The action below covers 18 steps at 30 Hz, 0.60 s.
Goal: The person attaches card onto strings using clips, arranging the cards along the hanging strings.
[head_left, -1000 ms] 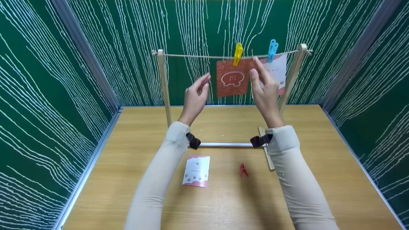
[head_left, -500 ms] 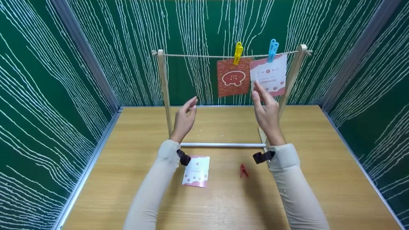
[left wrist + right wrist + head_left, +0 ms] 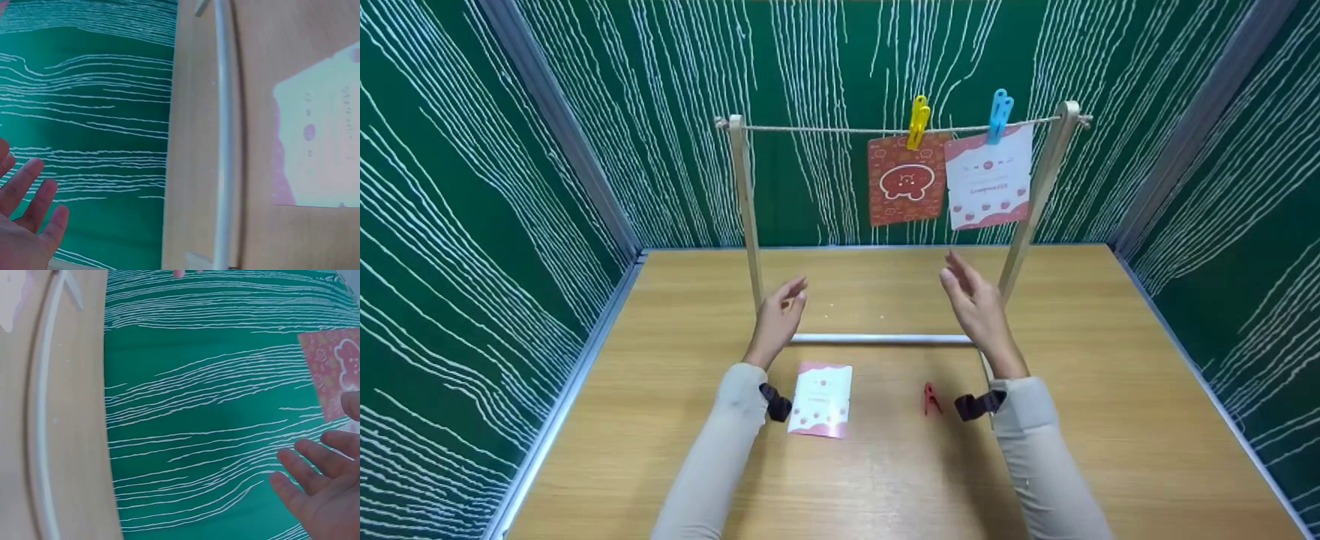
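Both hands are in the air over the table and hold nothing. My left hand (image 3: 778,319) is near the left post, its fingers loosely bent. Below the hanging cards is my right hand (image 3: 981,307), fingers relaxed and apart from them. A red-brown card (image 3: 907,180) with a cartoon outline hangs from the string under a yellow clothespin (image 3: 918,122). To its right a white and pink card (image 3: 988,180) hangs from a blue clothespin (image 3: 1000,116). Another white and pink card (image 3: 820,400) lies flat on the table, and a red clothespin (image 3: 931,399) lies to its right.
The string (image 3: 810,130) runs between a left wooden post (image 3: 745,202) and a right wooden post (image 3: 1044,187). A pale bar (image 3: 885,339) crosses low between them. Green walls (image 3: 682,90) with white wavy lines enclose the wooden table (image 3: 1110,450) at the back and sides.
Both hands have come down from the string and moved away from the hanging cards. The right hand no longer covers the white and pink card. The clipped cards stay hanging.
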Each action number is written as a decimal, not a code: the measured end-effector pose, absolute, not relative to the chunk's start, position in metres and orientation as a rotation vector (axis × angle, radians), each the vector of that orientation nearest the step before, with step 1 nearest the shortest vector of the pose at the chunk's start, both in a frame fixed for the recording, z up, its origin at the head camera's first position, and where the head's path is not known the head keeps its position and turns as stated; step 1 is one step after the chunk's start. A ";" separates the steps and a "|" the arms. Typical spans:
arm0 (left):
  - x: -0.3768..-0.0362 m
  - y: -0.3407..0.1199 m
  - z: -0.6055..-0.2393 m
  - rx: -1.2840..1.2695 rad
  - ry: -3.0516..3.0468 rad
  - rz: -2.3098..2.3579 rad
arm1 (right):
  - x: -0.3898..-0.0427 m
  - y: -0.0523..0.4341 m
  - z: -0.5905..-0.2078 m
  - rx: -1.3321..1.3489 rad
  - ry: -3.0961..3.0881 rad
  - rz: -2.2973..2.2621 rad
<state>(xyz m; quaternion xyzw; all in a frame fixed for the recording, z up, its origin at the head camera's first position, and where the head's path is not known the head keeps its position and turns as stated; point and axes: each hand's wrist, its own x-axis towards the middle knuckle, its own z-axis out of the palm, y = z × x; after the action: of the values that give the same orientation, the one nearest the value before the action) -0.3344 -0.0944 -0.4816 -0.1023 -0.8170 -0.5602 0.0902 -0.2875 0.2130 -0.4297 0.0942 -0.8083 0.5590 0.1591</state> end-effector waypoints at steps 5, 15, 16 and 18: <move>-0.328 -0.102 -0.504 -0.305 -2.470 -1.664 | -0.285 0.220 -0.456 0.223 -2.396 1.651; -0.314 -0.108 -0.538 -0.301 -2.533 -1.728 | -0.274 0.224 -0.492 0.079 -2.483 1.713; -0.312 -0.108 -0.541 -0.306 -2.537 -1.726 | -0.273 0.224 -0.495 0.066 -2.485 1.716; -0.310 -0.109 -0.546 -0.319 -2.548 -1.715 | -0.271 0.224 -0.501 0.044 -2.484 1.731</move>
<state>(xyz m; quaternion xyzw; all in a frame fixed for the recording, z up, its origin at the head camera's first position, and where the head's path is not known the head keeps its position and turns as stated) -0.3101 -0.1088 -0.5464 -0.1031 -0.8249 -0.5552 0.0270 -0.2708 0.2238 -0.5010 0.0146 -0.8190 0.5708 0.0570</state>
